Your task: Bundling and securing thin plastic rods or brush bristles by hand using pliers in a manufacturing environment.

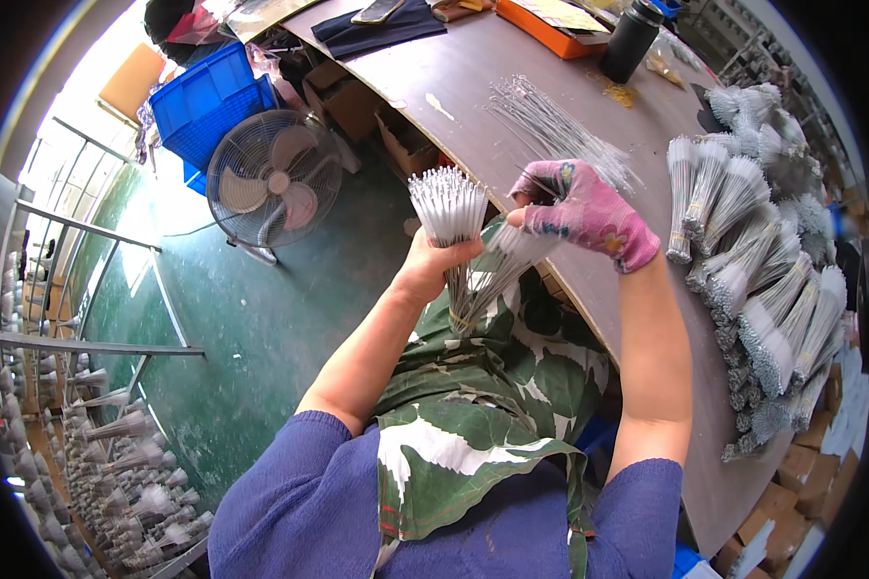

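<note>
My bare left hand (431,266) is wrapped round a bundle of thin wire brushes (446,207), their white bristled ends pointing up. Lower down, the stems narrow to a tie (461,322) above my lap. A second group of pale strands (514,253) fans out from the same tie toward my right hand (589,214), which wears a pink flowered glove with bare fingertips. Its thumb and fingers are closed in a pinch at the upper ends of those strands; the exact contact is partly hidden. Beyond it, loose thin wire brushes (565,130) lie spread on the table.
Many tied brush bundles (743,222) are heaped along the right of the grey table (434,87). A black bottle (632,41), an orange tray (550,34) and dark cloth (377,34) sit at the far side. A floor fan (276,181), blue crates (208,101) and metal racks (97,345) stand left.
</note>
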The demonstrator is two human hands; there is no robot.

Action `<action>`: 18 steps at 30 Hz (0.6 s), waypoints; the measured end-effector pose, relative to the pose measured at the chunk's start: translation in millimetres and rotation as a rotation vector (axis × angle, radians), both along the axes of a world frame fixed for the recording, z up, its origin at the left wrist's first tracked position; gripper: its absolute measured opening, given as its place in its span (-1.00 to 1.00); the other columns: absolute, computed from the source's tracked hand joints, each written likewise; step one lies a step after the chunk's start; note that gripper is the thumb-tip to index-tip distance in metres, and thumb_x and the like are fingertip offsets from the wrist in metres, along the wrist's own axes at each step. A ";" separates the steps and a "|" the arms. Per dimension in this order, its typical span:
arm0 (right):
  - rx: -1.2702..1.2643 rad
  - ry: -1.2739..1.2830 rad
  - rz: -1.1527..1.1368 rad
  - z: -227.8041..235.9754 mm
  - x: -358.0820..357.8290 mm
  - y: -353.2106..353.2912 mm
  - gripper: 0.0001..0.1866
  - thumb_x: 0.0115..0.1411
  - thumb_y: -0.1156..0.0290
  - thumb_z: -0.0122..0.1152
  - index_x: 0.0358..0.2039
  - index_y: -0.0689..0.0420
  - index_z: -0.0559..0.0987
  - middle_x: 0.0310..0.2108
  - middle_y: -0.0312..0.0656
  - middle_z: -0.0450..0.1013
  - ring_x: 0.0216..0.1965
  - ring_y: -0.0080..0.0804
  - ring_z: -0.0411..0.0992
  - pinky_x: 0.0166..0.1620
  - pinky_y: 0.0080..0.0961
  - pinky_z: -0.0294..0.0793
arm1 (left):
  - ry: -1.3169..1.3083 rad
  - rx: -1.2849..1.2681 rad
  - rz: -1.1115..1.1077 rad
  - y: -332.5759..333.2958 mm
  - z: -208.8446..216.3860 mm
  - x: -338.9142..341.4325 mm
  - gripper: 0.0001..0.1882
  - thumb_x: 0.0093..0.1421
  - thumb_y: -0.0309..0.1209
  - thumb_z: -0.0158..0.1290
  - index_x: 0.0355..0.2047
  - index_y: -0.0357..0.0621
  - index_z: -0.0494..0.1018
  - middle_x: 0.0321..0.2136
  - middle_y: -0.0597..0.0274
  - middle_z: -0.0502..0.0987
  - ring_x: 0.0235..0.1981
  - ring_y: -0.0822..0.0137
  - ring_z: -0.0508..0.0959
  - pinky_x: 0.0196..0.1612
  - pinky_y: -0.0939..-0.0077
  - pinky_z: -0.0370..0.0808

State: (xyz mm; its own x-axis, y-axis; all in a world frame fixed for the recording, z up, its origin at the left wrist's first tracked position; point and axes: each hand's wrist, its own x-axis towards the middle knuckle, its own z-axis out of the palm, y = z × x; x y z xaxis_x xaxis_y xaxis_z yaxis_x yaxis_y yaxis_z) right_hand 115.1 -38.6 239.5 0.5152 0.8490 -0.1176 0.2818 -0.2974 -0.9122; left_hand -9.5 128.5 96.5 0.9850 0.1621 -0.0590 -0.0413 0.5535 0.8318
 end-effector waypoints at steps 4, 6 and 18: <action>0.008 -0.111 -0.043 24.4 -5.2 0.0 -0.76 -0.01 0.58 0.23 -0.26 0.22 0.51 -0.42 -0.38 0.40 -0.37 -0.69 0.33 -0.25 -0.69 0.38 | -0.061 0.079 0.025 -7.2 9.6 12.3 -0.64 -0.08 -0.53 0.27 -0.23 -0.21 0.46 -0.34 0.38 0.50 -0.29 0.51 0.46 -0.16 0.54 0.39; 0.180 -0.010 -0.004 11.2 -7.5 2.3 -0.70 -0.01 0.61 0.19 -0.20 0.22 0.50 -0.37 -0.36 0.40 -0.31 -0.68 0.33 -0.20 -0.68 0.38 | -0.078 0.091 0.045 -10.7 5.9 17.5 -0.60 -0.08 -0.53 0.27 -0.18 -0.22 0.45 -0.30 0.37 0.50 -0.26 0.49 0.46 -0.13 0.53 0.39; -0.149 -0.635 -0.199 8.7 -29.8 21.3 -0.72 -0.10 0.33 0.34 -0.40 0.19 0.52 -0.55 -0.24 0.46 -0.48 -0.46 0.44 -0.34 -0.47 0.43 | -0.108 0.038 -0.111 -3.4 6.1 9.8 -0.50 -0.09 -0.56 0.25 -0.07 -0.23 0.42 -0.24 0.32 0.51 -0.17 0.42 0.47 -0.02 0.50 0.35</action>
